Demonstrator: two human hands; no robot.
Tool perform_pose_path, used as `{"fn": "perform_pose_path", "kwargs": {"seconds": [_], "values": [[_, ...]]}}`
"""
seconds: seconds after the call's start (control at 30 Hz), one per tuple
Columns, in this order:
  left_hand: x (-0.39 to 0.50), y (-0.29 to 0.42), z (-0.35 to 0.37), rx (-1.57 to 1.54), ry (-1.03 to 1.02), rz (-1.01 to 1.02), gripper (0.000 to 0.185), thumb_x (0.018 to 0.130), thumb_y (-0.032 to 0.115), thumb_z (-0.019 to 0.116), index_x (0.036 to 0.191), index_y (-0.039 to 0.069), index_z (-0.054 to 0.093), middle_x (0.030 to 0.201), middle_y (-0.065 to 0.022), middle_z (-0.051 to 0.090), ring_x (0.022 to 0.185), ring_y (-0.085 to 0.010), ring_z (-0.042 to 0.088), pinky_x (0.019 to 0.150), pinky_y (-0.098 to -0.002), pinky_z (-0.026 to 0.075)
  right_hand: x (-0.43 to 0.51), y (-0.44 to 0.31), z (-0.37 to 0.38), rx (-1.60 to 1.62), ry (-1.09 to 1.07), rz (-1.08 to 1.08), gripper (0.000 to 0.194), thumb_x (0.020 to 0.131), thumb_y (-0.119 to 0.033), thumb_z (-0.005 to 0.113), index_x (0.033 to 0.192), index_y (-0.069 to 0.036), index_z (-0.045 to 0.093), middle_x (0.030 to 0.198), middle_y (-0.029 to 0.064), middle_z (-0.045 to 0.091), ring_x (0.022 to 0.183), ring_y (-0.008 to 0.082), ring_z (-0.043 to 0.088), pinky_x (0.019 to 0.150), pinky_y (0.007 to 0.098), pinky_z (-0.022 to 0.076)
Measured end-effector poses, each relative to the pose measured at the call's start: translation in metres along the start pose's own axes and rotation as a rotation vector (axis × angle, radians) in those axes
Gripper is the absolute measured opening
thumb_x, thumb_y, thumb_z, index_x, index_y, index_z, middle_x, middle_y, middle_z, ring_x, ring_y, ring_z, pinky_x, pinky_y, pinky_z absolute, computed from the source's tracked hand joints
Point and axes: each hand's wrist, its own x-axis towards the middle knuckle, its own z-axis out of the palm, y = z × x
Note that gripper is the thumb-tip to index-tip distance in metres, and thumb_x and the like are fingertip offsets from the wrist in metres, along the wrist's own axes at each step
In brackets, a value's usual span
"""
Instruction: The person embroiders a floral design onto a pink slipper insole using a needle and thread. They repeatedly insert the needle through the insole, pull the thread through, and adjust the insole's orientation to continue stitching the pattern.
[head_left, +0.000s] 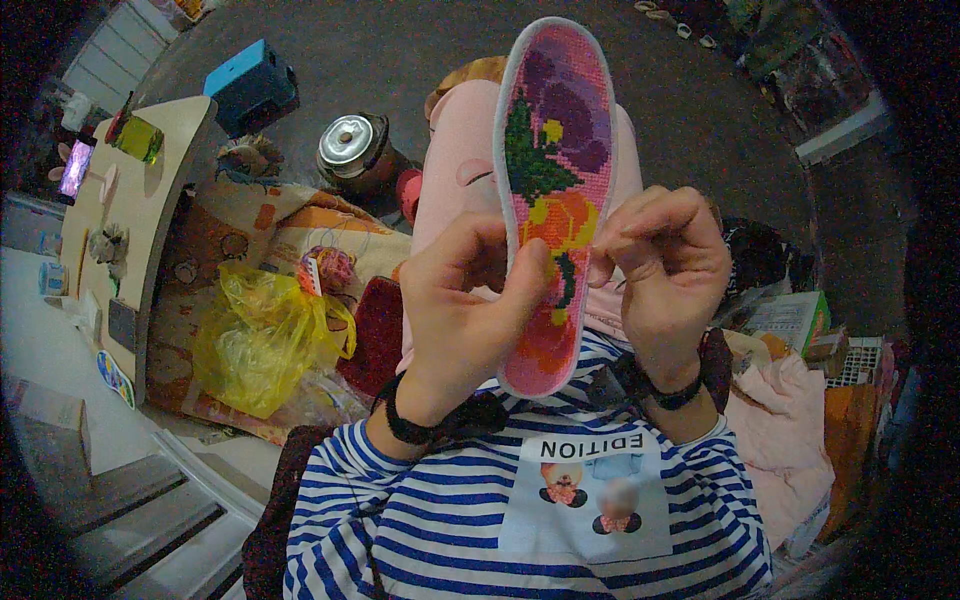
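Note:
A cross-stitched shoe insole (559, 199) stands lengthwise above my lap, toe end away from me. Purple, green, orange and red flower patterns cover its pink ground, and a white border runs around it. My left hand (465, 319) grips its left edge, thumb on the stitched face and fingers behind. At the right edge, by the orange flower, my right hand (664, 262) has its thumb and fingertips drawn together. Whether a needle or thread is between them is too small to tell. Below the insole are my pink trousers (457, 157).
To the left, a yellow plastic bag (262, 352) and a ball of multicoloured thread (337, 268) lie on patterned cloth. A table (169, 161) holds a lit phone (76, 169) and a yellow-green container (139, 139). A lidded pot (349, 146) and blue box (247, 84) stand beyond. Pink fabric (780, 442) lies right.

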Motion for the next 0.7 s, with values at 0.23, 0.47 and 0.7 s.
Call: {"fn": "perform_pose_path", "kwargs": {"seconds": [0.23, 0.47, 0.7], "values": [[-0.001, 0.008, 0.007, -0.104, 0.094, 0.114, 0.025, 0.079, -0.002, 0.060, 0.103, -0.001, 0.053, 0.078, -0.0058, 0.062, 0.064, -0.0096, 0.061, 0.056, -0.0200, 0.047, 0.001, -0.013, -0.001, -0.035, -0.025, 0.249, 0.012, 0.078, -0.003, 0.067, 0.087, 0.001, 0.059, 0.079, 0.0077, 0.061, 0.065, 0.0127, 0.059, 0.060, 0.0231, 0.0491], [0.002, 0.000, -0.003, 0.209, -0.074, 0.278, 0.017, 0.076, -0.004, 0.062, 0.092, 0.001, 0.060, 0.074, -0.0076, 0.060, 0.064, -0.0133, 0.060, 0.055, -0.0228, 0.046, 0.007, -0.006, -0.009, -0.259, -0.135, -0.018, 0.013, 0.071, 0.000, 0.071, 0.082, -0.002, 0.065, 0.082, 0.0019, 0.052, 0.071, 0.0066, 0.049, 0.062, 0.0169, 0.0378], [0.006, 0.003, -0.006, 0.292, -0.118, 0.376, 0.016, 0.075, -0.003, 0.062, 0.090, 0.002, 0.061, 0.075, -0.0104, 0.060, 0.066, -0.0200, 0.060, 0.058, -0.0271, 0.045, 0.005, -0.009, -0.008, -0.283, -0.161, 0.020, 0.014, 0.067, -0.001, 0.074, 0.079, -0.005, 0.067, 0.080, 0.0004, 0.049, 0.070, 0.0067, 0.047, 0.059, 0.0163, 0.0363]]}}
